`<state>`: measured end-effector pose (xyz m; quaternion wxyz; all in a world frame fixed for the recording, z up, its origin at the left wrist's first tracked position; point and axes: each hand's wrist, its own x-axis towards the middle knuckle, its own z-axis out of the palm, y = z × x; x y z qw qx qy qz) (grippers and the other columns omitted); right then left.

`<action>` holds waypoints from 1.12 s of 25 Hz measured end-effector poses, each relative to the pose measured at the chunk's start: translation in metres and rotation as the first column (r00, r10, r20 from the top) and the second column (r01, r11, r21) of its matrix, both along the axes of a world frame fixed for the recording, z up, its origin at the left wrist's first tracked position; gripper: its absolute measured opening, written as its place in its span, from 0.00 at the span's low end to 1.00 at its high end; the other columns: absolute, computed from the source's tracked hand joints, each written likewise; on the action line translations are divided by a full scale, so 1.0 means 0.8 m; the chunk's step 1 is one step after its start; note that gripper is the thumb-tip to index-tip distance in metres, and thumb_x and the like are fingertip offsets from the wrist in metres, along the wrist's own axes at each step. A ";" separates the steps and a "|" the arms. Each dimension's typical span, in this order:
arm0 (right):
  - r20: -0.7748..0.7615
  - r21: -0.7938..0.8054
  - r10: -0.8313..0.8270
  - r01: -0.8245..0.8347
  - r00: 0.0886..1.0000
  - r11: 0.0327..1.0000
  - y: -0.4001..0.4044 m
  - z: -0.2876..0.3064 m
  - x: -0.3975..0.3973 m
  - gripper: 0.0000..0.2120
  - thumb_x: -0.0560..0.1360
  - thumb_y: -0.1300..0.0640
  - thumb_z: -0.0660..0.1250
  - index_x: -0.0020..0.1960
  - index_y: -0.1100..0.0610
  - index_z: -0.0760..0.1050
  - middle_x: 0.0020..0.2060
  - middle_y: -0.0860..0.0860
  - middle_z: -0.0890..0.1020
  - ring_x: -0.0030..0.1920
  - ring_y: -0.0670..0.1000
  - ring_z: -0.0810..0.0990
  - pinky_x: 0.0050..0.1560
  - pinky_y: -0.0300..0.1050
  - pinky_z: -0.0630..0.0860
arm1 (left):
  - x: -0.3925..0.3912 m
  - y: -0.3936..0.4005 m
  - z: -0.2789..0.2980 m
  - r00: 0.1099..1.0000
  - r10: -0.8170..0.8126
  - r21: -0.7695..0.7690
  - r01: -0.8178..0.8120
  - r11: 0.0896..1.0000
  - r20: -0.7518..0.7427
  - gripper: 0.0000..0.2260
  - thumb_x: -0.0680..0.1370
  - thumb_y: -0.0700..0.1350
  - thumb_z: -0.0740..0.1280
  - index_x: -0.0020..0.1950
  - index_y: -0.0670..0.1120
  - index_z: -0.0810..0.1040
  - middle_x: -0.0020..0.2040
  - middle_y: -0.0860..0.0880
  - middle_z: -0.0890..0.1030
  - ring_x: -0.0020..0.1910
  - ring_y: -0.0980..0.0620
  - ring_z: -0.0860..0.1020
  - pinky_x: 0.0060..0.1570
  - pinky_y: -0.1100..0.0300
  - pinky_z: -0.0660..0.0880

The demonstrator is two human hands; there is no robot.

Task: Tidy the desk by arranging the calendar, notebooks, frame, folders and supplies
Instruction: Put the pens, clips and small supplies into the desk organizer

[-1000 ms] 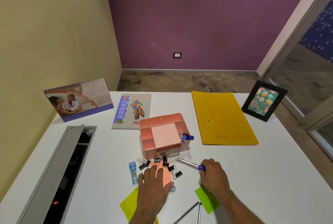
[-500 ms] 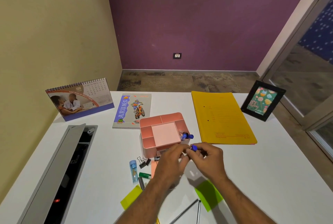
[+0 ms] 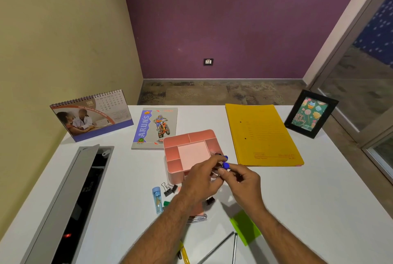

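Both hands meet at centre frame, just over the front right corner of the pink organizer [image 3: 187, 153]. Left hand [image 3: 202, 180] and right hand [image 3: 244, 180] are both pinched on a pen [image 3: 225, 165]; only its blue end shows between the fingertips, the rest is hidden by the fingers. A second blue tip [image 3: 225, 158] sticks out of the organizer's right compartment, just above the held one. Desk [image 3: 319, 200] layout: calendar [image 3: 91, 115] upright at upper left, notebook [image 3: 155, 127] flat just right of it and touching the organizer's back left corner, yellow folder [image 3: 263, 134] flat at upper right, picture frame [image 3: 311, 113] standing at far right, tilted back. Loose supplies at lower centre: blue tube [image 3: 157, 199] left of the left wrist, black binder clip [image 3: 169, 189] beside it, another clip [image 3: 210, 200] between the forearms, green sticky note [image 3: 244, 226] under the right forearm, two grey pencils [image 3: 223, 246] at bottom centre, yellow pencil [image 3: 184, 253] partly hidden by the left arm. Open cable tray [image 3: 70, 200] runs along the lower left.
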<state>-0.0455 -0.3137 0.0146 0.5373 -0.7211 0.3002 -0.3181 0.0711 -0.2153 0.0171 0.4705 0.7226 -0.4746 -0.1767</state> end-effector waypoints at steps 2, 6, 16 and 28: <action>-0.019 0.007 -0.064 0.064 0.998 0.998 -0.002 -0.009 -0.006 0.05 0.73 0.58 0.73 0.49 0.53 0.84 0.39 0.46 0.85 0.40 0.47 0.82 0.40 0.37 0.78 | 0.005 -0.003 0.008 0.999 0.048 -0.065 -0.047 0.997 0.019 0.19 0.74 0.46 0.71 0.64 0.58 0.73 0.50 0.56 0.83 0.46 0.58 0.81 0.48 0.57 0.81; -0.292 -0.260 -0.129 0.051 0.948 0.964 -0.012 -0.058 -0.036 0.10 0.78 0.47 0.63 0.48 0.50 0.81 0.44 0.45 0.83 0.46 0.47 0.80 0.46 0.38 0.76 | 0.036 -0.013 0.038 0.975 0.224 -0.204 -0.219 0.954 0.002 0.22 0.73 0.42 0.74 0.65 0.53 0.75 0.48 0.53 0.82 0.44 0.58 0.81 0.47 0.65 0.79; -0.888 -0.329 -0.116 -0.439 0.445 0.836 -0.011 -0.155 -0.083 0.37 0.78 0.36 0.36 0.69 0.54 0.72 0.71 0.58 0.71 0.70 0.62 0.71 0.67 0.61 0.66 | 0.080 -0.041 0.045 0.948 0.237 0.120 -0.266 0.956 0.214 0.10 0.80 0.47 0.66 0.59 0.53 0.69 0.48 0.48 0.83 0.44 0.48 0.81 0.45 0.49 0.81; -0.627 -0.514 0.196 -0.589 0.754 0.623 0.083 -0.097 0.001 0.07 0.74 0.52 0.62 0.50 0.50 0.74 0.48 0.46 0.79 0.51 0.52 0.75 0.50 0.49 0.71 | 0.088 -0.052 0.018 0.829 -0.124 0.469 -0.179 0.865 0.545 0.14 0.81 0.50 0.62 0.66 0.52 0.76 0.61 0.48 0.77 0.58 0.46 0.72 0.55 0.48 0.73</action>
